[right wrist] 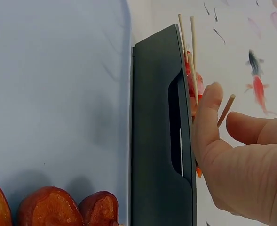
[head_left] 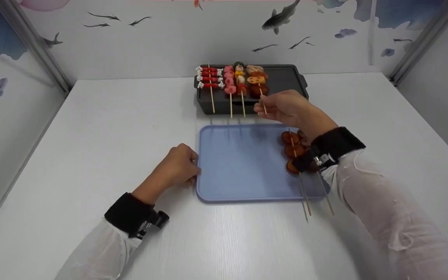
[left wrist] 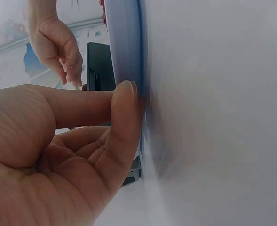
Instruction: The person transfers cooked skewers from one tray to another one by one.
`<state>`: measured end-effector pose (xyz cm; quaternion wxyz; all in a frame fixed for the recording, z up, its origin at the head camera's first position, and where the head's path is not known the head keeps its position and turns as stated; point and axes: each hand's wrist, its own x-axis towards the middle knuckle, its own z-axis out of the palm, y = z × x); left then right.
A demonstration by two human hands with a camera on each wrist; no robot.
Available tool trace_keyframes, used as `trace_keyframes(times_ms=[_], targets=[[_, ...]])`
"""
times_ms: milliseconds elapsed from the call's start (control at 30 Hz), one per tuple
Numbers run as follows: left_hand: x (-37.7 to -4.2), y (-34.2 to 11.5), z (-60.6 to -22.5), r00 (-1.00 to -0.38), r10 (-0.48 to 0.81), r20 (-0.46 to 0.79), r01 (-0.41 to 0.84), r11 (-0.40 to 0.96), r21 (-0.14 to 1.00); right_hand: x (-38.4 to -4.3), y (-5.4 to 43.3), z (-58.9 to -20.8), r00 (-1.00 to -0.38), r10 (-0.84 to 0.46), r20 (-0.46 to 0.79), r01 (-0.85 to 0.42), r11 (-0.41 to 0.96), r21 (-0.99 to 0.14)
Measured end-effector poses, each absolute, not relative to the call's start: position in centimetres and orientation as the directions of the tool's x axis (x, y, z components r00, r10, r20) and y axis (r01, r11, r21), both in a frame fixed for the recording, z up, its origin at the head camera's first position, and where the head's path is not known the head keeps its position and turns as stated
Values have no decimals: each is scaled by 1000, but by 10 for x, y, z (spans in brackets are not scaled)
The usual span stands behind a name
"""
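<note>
My right hand [head_left: 286, 107] pinches the stick of a skewer [head_left: 257, 80] between thumb and fingers. Lotus-root-like slices and a dark brown round piece are threaded on it, over the black grill [head_left: 282, 79]; in the right wrist view the stick's end [right wrist: 226, 109] pokes out between the fingertips. At the left side of the blue tray [head_left: 239, 163], my left hand [head_left: 177, 165] grips the rim, its thumb [left wrist: 125, 101] against the edge in the left wrist view. Skewers of glossy brown round slices [head_left: 293, 149] lie on the tray's right part, partly hidden by my right wrist.
Left of the held skewer on the grill lie a skewer of red pieces with white ends [head_left: 210, 77], a pink one [head_left: 229, 79] and a mixed one [head_left: 240, 79]. Their sticks overhang the grill's front. A patterned wall [head_left: 150, 42] stands behind the white table [head_left: 123, 116].
</note>
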<state>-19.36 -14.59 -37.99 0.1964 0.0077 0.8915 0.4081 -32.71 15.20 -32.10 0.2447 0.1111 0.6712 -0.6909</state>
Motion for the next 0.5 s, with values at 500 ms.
trace_keyframes(times_ms=[500], targets=[[-191, -145, -379, -932, 178, -314, -103, 702, 704, -327, 157, -327, -886, -240, -397, 418, -45, -907]])
